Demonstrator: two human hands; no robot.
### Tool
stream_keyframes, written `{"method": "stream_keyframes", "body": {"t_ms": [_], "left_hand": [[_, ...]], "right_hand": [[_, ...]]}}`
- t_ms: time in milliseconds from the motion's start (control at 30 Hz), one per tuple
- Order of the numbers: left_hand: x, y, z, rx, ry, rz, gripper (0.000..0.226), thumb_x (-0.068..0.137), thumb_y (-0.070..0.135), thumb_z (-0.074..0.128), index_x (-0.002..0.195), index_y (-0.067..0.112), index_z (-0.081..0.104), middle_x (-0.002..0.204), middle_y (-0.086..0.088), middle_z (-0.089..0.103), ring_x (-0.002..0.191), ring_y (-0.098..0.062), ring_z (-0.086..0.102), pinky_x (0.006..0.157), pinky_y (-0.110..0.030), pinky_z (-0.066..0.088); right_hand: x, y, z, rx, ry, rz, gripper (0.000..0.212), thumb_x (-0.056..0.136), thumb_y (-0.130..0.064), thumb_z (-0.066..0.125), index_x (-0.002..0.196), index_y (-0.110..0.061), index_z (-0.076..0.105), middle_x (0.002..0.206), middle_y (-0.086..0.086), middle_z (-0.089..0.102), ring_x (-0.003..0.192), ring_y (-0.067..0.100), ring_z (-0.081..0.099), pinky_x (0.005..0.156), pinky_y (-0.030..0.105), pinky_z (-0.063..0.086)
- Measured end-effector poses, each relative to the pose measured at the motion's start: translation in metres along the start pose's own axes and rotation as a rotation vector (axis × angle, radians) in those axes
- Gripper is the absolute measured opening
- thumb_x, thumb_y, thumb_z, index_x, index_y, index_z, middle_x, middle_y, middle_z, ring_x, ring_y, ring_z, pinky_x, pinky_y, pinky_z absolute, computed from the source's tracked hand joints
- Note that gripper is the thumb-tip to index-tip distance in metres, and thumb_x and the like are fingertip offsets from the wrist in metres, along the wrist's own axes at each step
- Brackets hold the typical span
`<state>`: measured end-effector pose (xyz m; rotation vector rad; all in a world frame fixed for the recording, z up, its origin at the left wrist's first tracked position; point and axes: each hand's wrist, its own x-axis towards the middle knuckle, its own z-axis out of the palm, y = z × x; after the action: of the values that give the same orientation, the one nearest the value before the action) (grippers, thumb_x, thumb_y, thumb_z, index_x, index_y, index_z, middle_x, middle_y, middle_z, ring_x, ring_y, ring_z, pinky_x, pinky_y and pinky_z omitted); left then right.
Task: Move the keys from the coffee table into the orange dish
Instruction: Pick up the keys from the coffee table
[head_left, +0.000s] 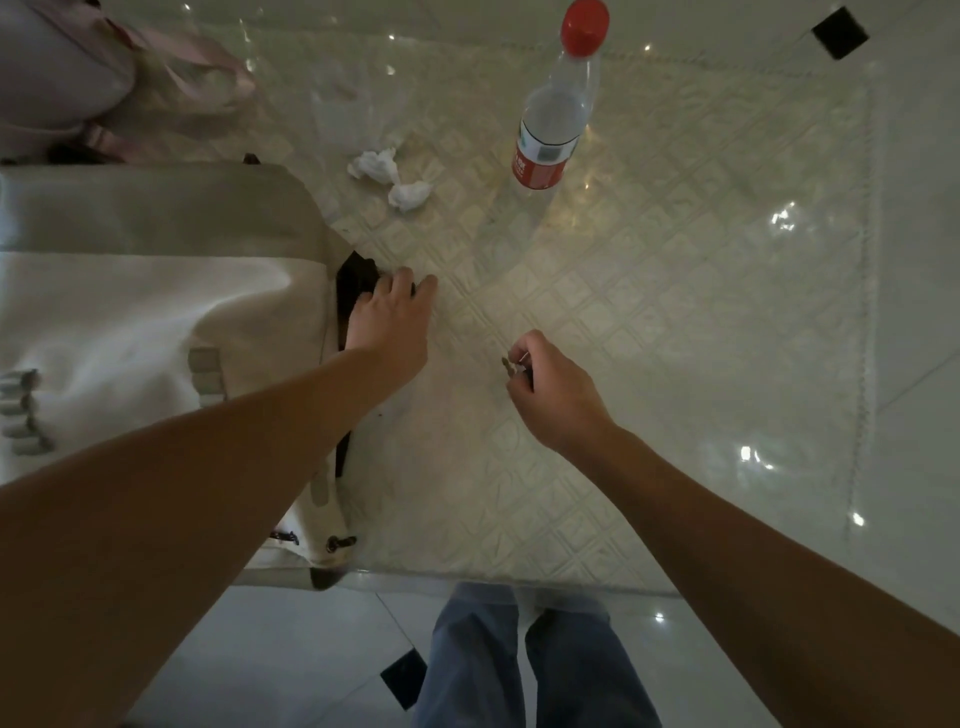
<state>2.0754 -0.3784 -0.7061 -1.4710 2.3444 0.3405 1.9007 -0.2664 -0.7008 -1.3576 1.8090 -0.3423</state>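
My right hand (553, 395) is closed around a small bunch of keys (511, 366), whose metal tips poke out past my fingers just above the glass coffee table (675, 312). My left hand (392, 322) rests at the dark opening of a cream backpack (156, 322) on the table's left side, fingers spread on the edge of the opening. No orange dish is in view.
A clear water bottle (553, 114) with a red cap and red label stands at the back of the table. Two crumpled white tissues (389, 176) lie near it. A pink bag (78, 78) sits at the far left. My legs in jeans (519, 660) stand by the table's front edge.
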Motion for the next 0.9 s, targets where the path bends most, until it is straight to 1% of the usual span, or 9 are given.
{"method": "stream_keyframes", "body": {"t_ms": [100, 167, 233, 300, 433, 533, 667, 767, 900], "left_hand": [[-0.004, 0.004, 0.004, -0.044, -0.019, 0.044, 0.043, 0.082, 0.006, 0.056, 0.122, 0.012, 0.040, 0.121, -0.014, 0.040, 0.106, -0.031, 0.046, 0.071, -0.037, 0.045], [-0.007, 0.005, 0.008, -0.057, -0.007, 0.040, 0.056, 0.080, 0.004, 0.059, 0.130, 0.014, 0.033, 0.125, -0.015, 0.038, 0.106, -0.031, 0.049, 0.067, -0.035, 0.045], [-0.008, 0.003, 0.011, -0.017, -0.004, -0.009, 0.072, 0.081, 0.009, 0.062, 0.141, 0.016, 0.022, 0.141, -0.018, 0.027, 0.112, -0.032, 0.048, 0.071, -0.036, 0.049], [-0.006, 0.000, 0.011, 0.016, -0.041, -0.081, 0.074, 0.083, 0.014, 0.062, 0.144, 0.015, 0.019, 0.151, -0.020, 0.013, 0.120, -0.034, 0.042, 0.078, -0.040, 0.050], [-0.006, 0.000, 0.008, 0.014, -0.040, -0.078, 0.049, 0.084, 0.012, 0.059, 0.128, 0.010, 0.036, 0.136, -0.021, 0.035, 0.110, -0.033, 0.047, 0.068, -0.038, 0.044], [-0.016, 0.007, 0.011, -0.095, -0.047, -0.042, 0.039, 0.085, 0.010, 0.056, 0.120, 0.010, 0.039, 0.122, -0.017, 0.044, 0.101, -0.032, 0.050, 0.063, -0.035, 0.039], [-0.037, 0.023, 0.021, -0.144, -0.073, 0.030, 0.028, 0.087, 0.014, 0.053, 0.113, 0.011, 0.043, 0.116, -0.012, 0.047, 0.102, -0.029, 0.049, 0.066, -0.035, 0.038], [-0.049, 0.032, 0.026, -0.142, -0.074, 0.104, 0.022, 0.088, 0.018, 0.055, 0.107, 0.011, 0.048, 0.112, -0.009, 0.047, 0.101, -0.026, 0.049, 0.076, -0.037, 0.043], [-0.058, 0.036, 0.030, -0.176, -0.010, 0.155, 0.014, 0.089, 0.019, 0.054, 0.099, 0.009, 0.055, 0.107, -0.009, 0.050, 0.096, -0.023, 0.049, 0.081, -0.038, 0.045]], "right_hand": [[-0.002, 0.002, 0.003, 0.003, 0.001, 0.005, 0.012, 0.089, -0.022, 0.047, 0.101, -0.023, 0.047, 0.091, -0.004, 0.057, 0.070, 0.009, 0.054, 0.059, 0.031, 0.040], [-0.004, 0.003, 0.005, 0.003, 0.005, 0.004, 0.012, 0.089, -0.022, 0.048, 0.101, -0.022, 0.047, 0.091, -0.004, 0.057, 0.069, 0.009, 0.054, 0.058, 0.030, 0.038], [-0.005, 0.004, 0.006, 0.003, 0.010, 0.006, 0.012, 0.089, -0.022, 0.048, 0.101, -0.022, 0.047, 0.090, -0.005, 0.057, 0.068, 0.008, 0.054, 0.057, 0.030, 0.038], [-0.006, 0.004, 0.007, 0.001, 0.016, 0.012, 0.012, 0.089, -0.022, 0.047, 0.101, -0.022, 0.047, 0.090, -0.004, 0.057, 0.069, 0.008, 0.054, 0.059, 0.031, 0.039], [-0.009, 0.004, 0.007, 0.016, 0.021, 0.032, 0.014, 0.089, -0.020, 0.048, 0.103, -0.022, 0.047, 0.091, -0.004, 0.059, 0.071, 0.008, 0.056, 0.061, 0.030, 0.043], [-0.013, 0.005, 0.008, 0.020, 0.039, 0.032, 0.014, 0.089, -0.021, 0.049, 0.103, -0.021, 0.048, 0.091, -0.004, 0.060, 0.070, 0.006, 0.056, 0.057, 0.027, 0.041], [-0.019, 0.006, 0.009, 0.003, 0.041, 0.047, 0.014, 0.091, -0.022, 0.051, 0.105, -0.022, 0.047, 0.093, -0.005, 0.060, 0.069, 0.008, 0.056, 0.055, 0.026, 0.042], [-0.024, 0.008, 0.010, 0.018, 0.030, 0.060, 0.018, 0.090, -0.019, 0.051, 0.108, -0.021, 0.046, 0.096, -0.003, 0.061, 0.068, 0.010, 0.057, 0.055, 0.030, 0.045], [-0.032, 0.012, 0.011, 0.027, 0.027, 0.069, 0.028, 0.091, -0.019, 0.049, 0.119, -0.020, 0.045, 0.107, 0.000, 0.062, 0.072, 0.011, 0.058, 0.054, 0.024, 0.038]]}}
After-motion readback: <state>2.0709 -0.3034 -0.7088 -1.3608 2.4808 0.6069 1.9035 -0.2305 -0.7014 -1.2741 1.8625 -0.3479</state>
